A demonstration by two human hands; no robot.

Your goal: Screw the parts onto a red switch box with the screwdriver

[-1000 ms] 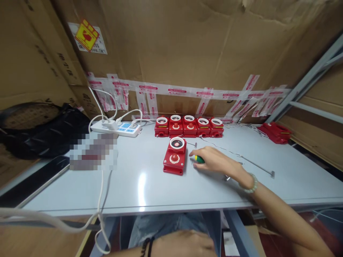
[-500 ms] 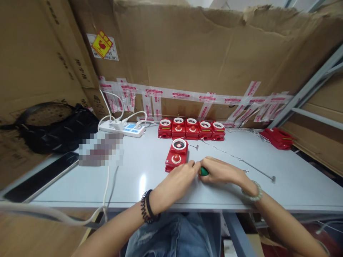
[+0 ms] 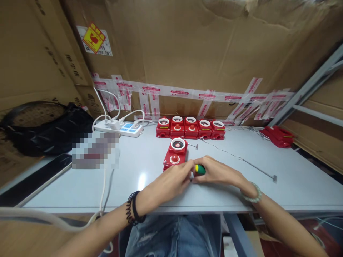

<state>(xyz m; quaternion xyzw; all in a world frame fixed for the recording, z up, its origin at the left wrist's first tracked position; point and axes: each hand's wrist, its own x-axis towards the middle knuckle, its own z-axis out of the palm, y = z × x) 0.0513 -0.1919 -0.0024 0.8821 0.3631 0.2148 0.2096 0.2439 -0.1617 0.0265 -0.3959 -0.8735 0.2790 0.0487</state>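
My right hand (image 3: 217,172) is closed round a green and yellow screwdriver handle (image 3: 199,169) on the grey table (image 3: 294,171). My left hand (image 3: 171,182) has its fingers pinched at the tool's tip, right beside the handle; what it holds there is too small to see. Just beyond my fingers lies a red push-button box (image 3: 175,154) with a white ring on top.
A row of several red button boxes (image 3: 190,127) stands at the back against taped cardboard. A white power strip (image 3: 119,128) with cables lies left, a black bag (image 3: 45,128) beyond it. More red parts (image 3: 277,136) and a long thin rod (image 3: 257,170) lie at right.
My left hand rose from my lap onto the table and met the right hand at the screwdriver. The right hand stayed near the red box.
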